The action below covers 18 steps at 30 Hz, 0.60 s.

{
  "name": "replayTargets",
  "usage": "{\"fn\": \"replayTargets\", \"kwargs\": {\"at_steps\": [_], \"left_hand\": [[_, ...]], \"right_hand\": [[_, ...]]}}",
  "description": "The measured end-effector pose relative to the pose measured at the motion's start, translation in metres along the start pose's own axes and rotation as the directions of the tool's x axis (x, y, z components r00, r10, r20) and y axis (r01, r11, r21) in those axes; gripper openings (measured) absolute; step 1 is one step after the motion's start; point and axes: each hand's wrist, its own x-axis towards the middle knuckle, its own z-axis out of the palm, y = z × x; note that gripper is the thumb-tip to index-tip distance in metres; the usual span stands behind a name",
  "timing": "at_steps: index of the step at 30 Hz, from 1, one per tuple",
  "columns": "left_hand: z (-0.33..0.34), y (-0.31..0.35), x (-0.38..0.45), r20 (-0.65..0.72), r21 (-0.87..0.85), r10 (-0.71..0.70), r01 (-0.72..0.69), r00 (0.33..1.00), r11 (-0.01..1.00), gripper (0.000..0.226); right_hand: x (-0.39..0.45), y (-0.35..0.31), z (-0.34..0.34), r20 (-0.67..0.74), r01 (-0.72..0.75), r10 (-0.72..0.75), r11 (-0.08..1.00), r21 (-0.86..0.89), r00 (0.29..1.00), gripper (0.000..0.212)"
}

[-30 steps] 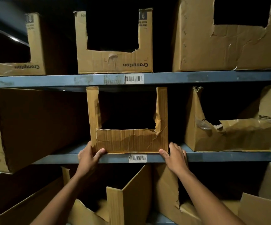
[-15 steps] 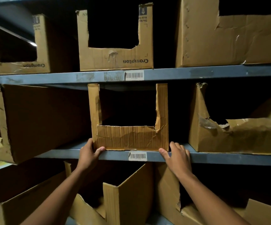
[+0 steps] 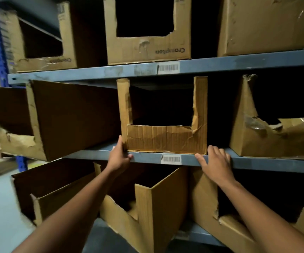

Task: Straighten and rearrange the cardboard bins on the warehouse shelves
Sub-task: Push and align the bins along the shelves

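The middle bin [image 3: 165, 128] is seen at the centre of the view, on the middle shelf [image 3: 256, 162], with its front edge right at the shelf lip. It is likely held at both bottom corners so it can be slid straight and lined up with the lip.

The left hand [image 3: 119, 157] is at 8 o'clock from the bin. Its fingers are curled round the bin's lower left corner, and the thumb is laid on the shelf lip below it. The corner is gripped.

The right hand [image 3: 215, 161] is at 4 o'clock from the bin. Its fingers are spread and mostly straight. They are laid on the shelf just beside the bin's lower right corner, and the thumb is pressed on the shelf lip. Nothing is gripped by it. It cannot be told if a finger touches the card.

A big bin [image 3: 60, 121] at 9 o'clock is turned sideways and sticks out over the shelf edge, so it is probably still to be fixed. A torn bin [image 3: 275, 136] is seen at 3 o'clock. More bins are seen above and below.
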Motion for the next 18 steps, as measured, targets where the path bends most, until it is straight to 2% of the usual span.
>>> {"fn": "replayTargets", "kwargs": {"at_steps": [2, 4, 5, 6, 7, 9, 11, 13, 15, 16, 18], "left_hand": [[-0.008, -0.002, 0.0, 0.086, 0.001, -0.068, 0.069, 0.994, 0.998, 0.096], [-0.021, -0.005, -0.007, 0.217, -0.065, -0.073, 0.089, 0.973, 0.994, 0.099], [-0.033, -0.006, -0.014, 0.27, -0.064, -0.056, 0.076, 0.961, 0.995, 0.098], [-0.049, -0.009, -0.024, 0.313, -0.008, -0.022, 0.026, 0.949, 1.0, 0.096], [-0.067, -0.016, -0.034, 0.348, 0.08, 0.036, -0.068, 0.937, 0.994, 0.093], [-0.113, -0.036, -0.052, 0.348, 0.16, 0.245, -0.315, 0.905, 0.935, 0.081], [-0.16, -0.06, -0.062, 0.192, 0.179, 0.487, -0.518, 0.852, 0.836, 0.059], [-0.195, -0.088, -0.058, -0.097, 0.296, 0.624, -0.576, 0.775, 0.762, 0.036], [-0.212, -0.106, -0.047, -0.314, 0.4, 0.631, -0.504, 0.709, 0.765, 0.035], [-0.216, -0.11, -0.044, -0.373, 0.43, 0.621, -0.464, 0.69, 0.774, 0.04], [-0.226, -0.113, -0.035, -0.433, 0.469, 0.584, -0.382, 0.686, 0.797, 0.049]], "right_hand": [[-0.002, -0.001, -0.001, 0.065, -0.038, 0.034, 0.998, 0.05, 0.997, 0.052], [-0.004, -0.012, -0.021, 0.135, -0.19, 0.154, 0.929, 0.317, 0.979, 0.066], [-0.005, -0.018, -0.033, 0.154, -0.264, 0.216, 0.835, 0.482, 0.964, 0.068], [-0.007, -0.02, -0.042, 0.136, -0.283, 0.251, 0.777, 0.562, 0.958, 0.062], [-0.014, -0.019, -0.048, 0.091, -0.286, 0.288, 0.768, 0.572, 0.953, 0.055], [-0.03, -0.018, -0.05, 0.002, -0.315, 0.388, 0.746, 0.587, 0.922, 0.039], [-0.053, -0.036, -0.044, -0.082, -0.299, 0.419, 0.758, 0.579, 0.904, 0.027], [-0.073, -0.086, -0.028, -0.04, -0.249, 0.337, 0.764, 0.595, 0.94, 0.032], [-0.094, -0.158, -0.006, 0.032, -0.157, 0.175, 0.77, 0.619, 0.984, 0.042], [-0.104, -0.198, 0.001, 0.065, -0.107, 0.085, 0.783, 0.612, 0.994, 0.046], [-0.108, -0.27, 0.012, 0.021, 0.069, -0.101, 0.8, 0.596, 0.995, 0.05]]}}
